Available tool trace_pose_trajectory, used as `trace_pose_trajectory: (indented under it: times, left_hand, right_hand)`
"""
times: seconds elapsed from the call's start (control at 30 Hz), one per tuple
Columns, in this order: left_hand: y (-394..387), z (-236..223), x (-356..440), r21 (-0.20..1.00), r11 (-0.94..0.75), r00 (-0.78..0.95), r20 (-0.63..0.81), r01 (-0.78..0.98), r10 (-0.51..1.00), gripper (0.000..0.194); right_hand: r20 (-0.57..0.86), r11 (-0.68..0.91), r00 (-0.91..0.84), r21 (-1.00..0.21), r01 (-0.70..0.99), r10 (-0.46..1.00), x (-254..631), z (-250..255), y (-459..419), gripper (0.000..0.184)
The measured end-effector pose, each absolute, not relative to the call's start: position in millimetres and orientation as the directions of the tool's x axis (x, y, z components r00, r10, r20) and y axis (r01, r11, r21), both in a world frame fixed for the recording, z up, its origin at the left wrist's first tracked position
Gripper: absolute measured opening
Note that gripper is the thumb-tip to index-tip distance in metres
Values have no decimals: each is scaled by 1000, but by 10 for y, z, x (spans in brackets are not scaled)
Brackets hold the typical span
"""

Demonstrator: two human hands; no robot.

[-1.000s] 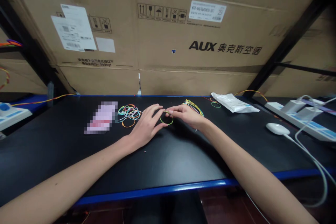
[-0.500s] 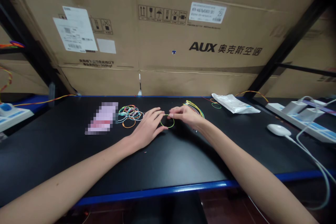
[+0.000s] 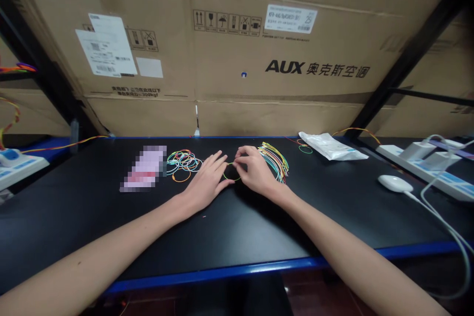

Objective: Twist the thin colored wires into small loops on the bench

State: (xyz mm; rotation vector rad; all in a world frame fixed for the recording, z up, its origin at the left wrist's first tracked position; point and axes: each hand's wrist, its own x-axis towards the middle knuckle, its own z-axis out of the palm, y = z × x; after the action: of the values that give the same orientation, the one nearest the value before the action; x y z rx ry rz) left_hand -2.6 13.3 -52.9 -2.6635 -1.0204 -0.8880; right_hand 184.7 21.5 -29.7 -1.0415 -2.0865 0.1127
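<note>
Right hand (image 3: 256, 172) touches wire loop (image 3: 231, 180) below AUX carton (image 3: 281, 66).

The head camera is looking forward and down from the person's head, facing across a black bench (image 3: 229, 227) toward stacked cartons (image 3: 229, 64) that are filling the upper half of the view. It is sitting fairly near the left hand (image 3: 205, 182) and right hand (image 3: 257, 173), with both forearms (image 3: 111, 242) entering from the lower corners and the wide lens curving the bench's blue edge (image 3: 222, 272)
</note>
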Motion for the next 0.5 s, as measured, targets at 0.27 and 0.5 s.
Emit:
trace_pose_trajectory:
  times: [0.27, 0.5]
  left_hand:
    - [113, -464, -17, 97, -769, 561, 628, 632, 540, 39]
    - [105, -455, -16, 104, -800, 603, 603, 591, 523, 35]
  right_hand:
    - [92, 181, -475, -973, 145, 875, 2028, -161, 316, 24]
    - [200, 370, -450, -868, 330, 870, 2057, -204, 340, 19]
